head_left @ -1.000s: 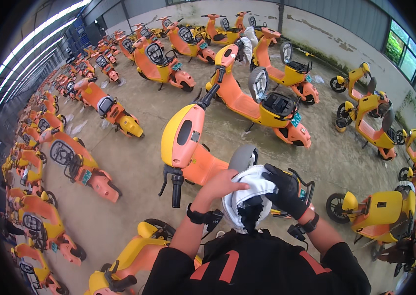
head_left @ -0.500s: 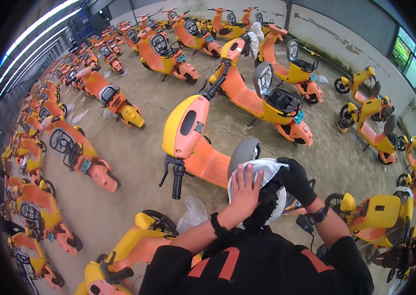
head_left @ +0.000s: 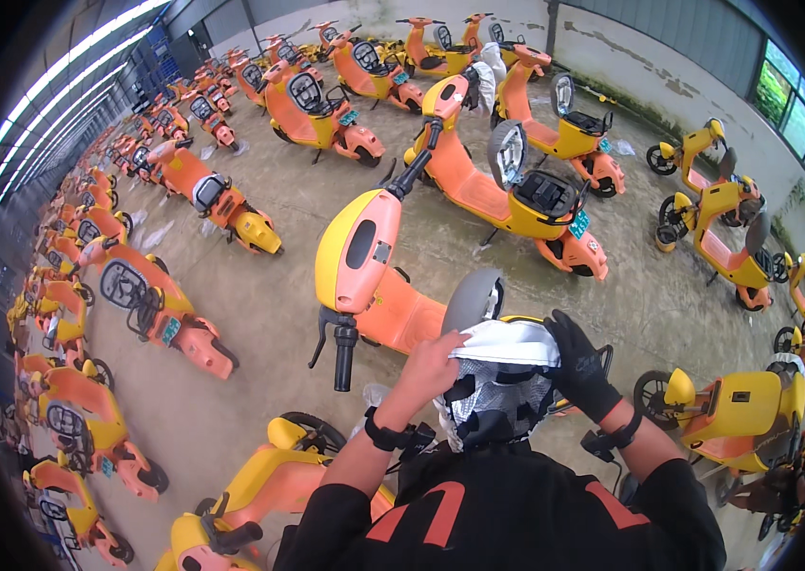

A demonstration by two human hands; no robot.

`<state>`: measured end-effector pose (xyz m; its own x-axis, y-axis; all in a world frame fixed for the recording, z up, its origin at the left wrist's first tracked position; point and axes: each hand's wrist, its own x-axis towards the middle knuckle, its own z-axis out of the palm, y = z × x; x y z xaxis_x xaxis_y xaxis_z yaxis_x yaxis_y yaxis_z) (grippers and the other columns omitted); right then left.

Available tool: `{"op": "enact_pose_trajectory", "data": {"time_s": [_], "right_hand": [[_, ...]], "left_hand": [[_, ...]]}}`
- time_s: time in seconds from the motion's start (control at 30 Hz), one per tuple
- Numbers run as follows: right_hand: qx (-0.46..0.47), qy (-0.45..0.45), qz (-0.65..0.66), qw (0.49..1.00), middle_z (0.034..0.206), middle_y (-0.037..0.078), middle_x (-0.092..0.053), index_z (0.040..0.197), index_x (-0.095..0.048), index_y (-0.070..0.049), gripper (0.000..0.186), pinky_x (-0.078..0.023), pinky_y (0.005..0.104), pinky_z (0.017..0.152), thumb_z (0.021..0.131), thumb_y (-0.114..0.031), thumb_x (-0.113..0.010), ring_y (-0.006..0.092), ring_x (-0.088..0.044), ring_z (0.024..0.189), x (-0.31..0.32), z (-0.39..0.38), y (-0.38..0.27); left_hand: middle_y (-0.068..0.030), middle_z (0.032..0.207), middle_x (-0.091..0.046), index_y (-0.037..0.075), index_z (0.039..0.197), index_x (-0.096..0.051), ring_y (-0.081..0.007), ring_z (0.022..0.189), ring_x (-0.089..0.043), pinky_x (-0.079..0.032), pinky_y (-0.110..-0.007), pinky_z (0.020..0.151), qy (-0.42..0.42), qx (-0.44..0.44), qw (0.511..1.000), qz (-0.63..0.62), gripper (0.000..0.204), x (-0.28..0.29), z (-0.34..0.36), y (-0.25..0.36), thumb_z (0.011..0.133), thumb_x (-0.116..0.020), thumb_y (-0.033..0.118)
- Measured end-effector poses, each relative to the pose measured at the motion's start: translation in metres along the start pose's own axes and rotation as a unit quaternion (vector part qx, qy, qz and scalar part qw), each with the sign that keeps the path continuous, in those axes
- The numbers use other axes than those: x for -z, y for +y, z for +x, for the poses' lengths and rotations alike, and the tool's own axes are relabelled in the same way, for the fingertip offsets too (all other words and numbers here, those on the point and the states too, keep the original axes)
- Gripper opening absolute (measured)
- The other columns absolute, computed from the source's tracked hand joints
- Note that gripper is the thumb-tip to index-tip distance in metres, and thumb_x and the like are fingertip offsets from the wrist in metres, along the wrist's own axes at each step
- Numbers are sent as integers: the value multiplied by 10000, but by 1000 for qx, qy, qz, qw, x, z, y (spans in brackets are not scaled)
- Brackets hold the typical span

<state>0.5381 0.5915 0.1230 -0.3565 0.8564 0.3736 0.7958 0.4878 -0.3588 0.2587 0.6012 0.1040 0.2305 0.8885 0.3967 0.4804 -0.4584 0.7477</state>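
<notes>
My bare left hand has its fingers closed on the left end of the white folded edge of a fabric cover. Silver quilted lining with black patches shows below that edge. My right hand, in a black glove, grips the right end of the cover. The cover is in front of me, at the rear of a pink and yellow scooter, beside its raised grey seat. The scooter's left handlebar grip points toward me, left of my hands.
Many similar scooters stand in rows around me on a concrete floor. A yellow scooter is close on the right, another close at the lower left. A plastic bag lies behind my left wrist. A wall runs along the back.
My left hand, flat on the white cloth half a second ago, has shifted left and now grips its edge. The cover has opened out, showing more silver lining.
</notes>
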Motion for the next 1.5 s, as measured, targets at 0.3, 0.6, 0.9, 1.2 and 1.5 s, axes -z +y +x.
{"op": "enact_pose_trajectory", "data": {"time_s": [0.3, 0.6, 0.9, 1.2, 1.5], "right_hand": [[-40, -87, 173, 980, 767, 167, -651, 914, -682, -60, 264, -504, 353, 658, 650, -46, -681, 301, -648, 720, 14, -12, 13], [-28, -317, 398, 860, 866, 139, -635, 1022, -625, -1, 330, -478, 337, 739, 695, -41, -619, 218, -600, 811, 51, -11, -4], [-281, -380, 782, 406, 1079, 15, -595, 1203, -529, -19, 472, -452, 267, 818, 740, 15, -616, 89, -536, 950, -45, -68, -13], [-232, -234, 608, 723, 1078, 13, -599, 1197, -535, -18, 453, -451, 271, 830, 751, 11, -609, 87, -534, 955, 40, -86, 32], [-229, -169, 594, 752, 1076, 12, -604, 1190, -541, -17, 434, -450, 276, 841, 762, 8, -602, 84, -532, 960, 61, -110, 16]], "left_hand": [[-26, 727, -574, -50, 936, -643, -94, 634, -482, -410, -246, 581, -197, 352, 860, -313, 337, 4, -7, 4, 661, -449, -43], [-76, 908, -657, -33, 951, -643, -142, 808, -638, -498, -258, 725, -265, 372, 710, -535, 271, -3, 23, 51, 714, -511, -27], [-31, 806, -619, 3, 903, -638, -107, 710, -582, -472, -239, 627, -566, 288, 655, -410, 290, -88, 56, 37, 657, -488, -34], [-112, 1350, -428, 51, 1365, -359, -212, 1256, -404, -319, -364, 1052, -358, 155, 784, -483, 613, -59, 52, 8, 854, -655, 214], [-67, 1021, -639, 9, 1148, -559, -163, 986, -578, -453, -302, 877, -301, 66, 904, -296, 392, -142, 44, 26, 768, -552, -91]]}}
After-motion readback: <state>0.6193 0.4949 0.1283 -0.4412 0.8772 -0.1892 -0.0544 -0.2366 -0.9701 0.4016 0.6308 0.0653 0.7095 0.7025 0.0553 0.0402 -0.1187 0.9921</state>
